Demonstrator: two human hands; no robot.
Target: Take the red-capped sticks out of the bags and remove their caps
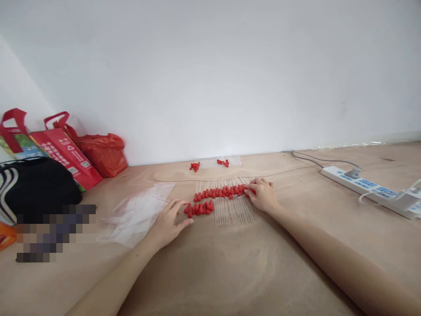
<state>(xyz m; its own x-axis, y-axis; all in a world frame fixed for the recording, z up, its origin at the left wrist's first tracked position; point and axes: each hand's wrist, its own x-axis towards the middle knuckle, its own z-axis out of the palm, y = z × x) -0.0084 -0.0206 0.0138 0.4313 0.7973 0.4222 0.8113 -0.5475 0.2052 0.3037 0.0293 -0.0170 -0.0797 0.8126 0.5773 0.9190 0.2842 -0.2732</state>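
A row of red rubber bulbs (219, 192) runs across the middle of the table, with thin clear tubes (226, 180) reaching away behind it, like droppers. More thin clear tubes (234, 211) lie side by side in front of the row. At the row's right end, my right hand (263, 195) has its fingers closed on a red bulb; the fingertips partly hide it. My left hand (169, 224) rests low at the left with fingers apart, beside a small cluster of loose red bulbs (199, 209), and appears to hold nothing.
Clear plastic bags (138, 210) lie left of my left hand. Farther back, a few red bulbs (195, 166) sit by a flat clear bag (210, 163). A white power strip (365, 186) with cables stands right. Red bags (101, 153) and a black bag (39, 184) fill the left.
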